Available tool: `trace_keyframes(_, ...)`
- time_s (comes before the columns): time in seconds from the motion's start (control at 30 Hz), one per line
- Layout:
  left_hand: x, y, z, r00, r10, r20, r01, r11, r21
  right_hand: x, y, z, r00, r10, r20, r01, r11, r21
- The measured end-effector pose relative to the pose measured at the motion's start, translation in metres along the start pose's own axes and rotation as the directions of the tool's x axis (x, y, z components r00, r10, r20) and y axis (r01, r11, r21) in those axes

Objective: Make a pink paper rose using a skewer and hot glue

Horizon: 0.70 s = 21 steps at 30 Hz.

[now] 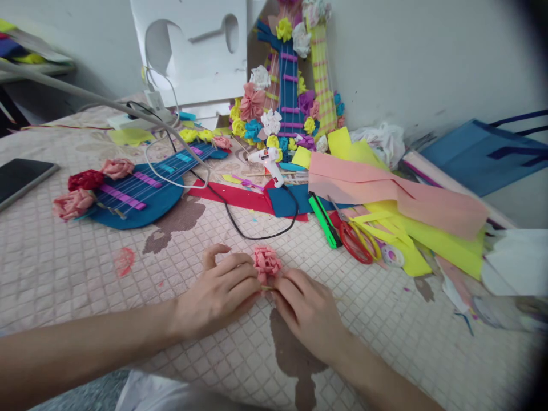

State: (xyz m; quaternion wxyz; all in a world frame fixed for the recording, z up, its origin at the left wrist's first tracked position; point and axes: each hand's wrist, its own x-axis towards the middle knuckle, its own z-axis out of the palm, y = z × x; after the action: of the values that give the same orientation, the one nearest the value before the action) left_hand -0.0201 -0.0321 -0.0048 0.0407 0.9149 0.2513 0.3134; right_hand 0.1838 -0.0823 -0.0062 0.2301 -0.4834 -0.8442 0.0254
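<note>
A pink paper flower (pixel 266 260) is held between my two hands, low over the patterned tablecloth. My left hand (pixel 225 291) closes on its left side near the base, the index finger curled up and away. On the other side my right hand (pixel 306 305) pinches the base, where a thin yellowish strand shows. The fingertips partly hide that base. Left of my hands lies a blue guitar-shaped craft (pixel 171 197) with purple strips, white strings and pink and red paper flowers at its end.
A white glue gun (pixel 269 158) with a black cord lies behind my hands. To the right are a green cutter (pixel 324 222), red-handled scissors (pixel 356 242), a tape roll (pixel 393 256) and pink paper (pixel 385 191). Decorated guitars (pixel 289 85) lean at the back; a phone (pixel 23 178) lies left.
</note>
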Motion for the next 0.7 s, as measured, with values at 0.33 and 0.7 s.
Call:
trace_keyframes(0.33, -0.0013, 0.0013, 0.0002, 0.999, -0.035, 0.039, 0.037, 0.999, -0.032, -0.0021, -0.0037, 0.0005, 0.999, 0.034, 0.031, -0.035, 0.999, 0.032)
trace_keyframes(0.7, -0.0016, 0.0023, 0.0036, 1.000, -0.025, -0.006, 0.025, 0.999, -0.042, -0.0037, -0.0024, 0.0008, 0.992, 0.096, 0.082, -0.101, 0.993, 0.059)
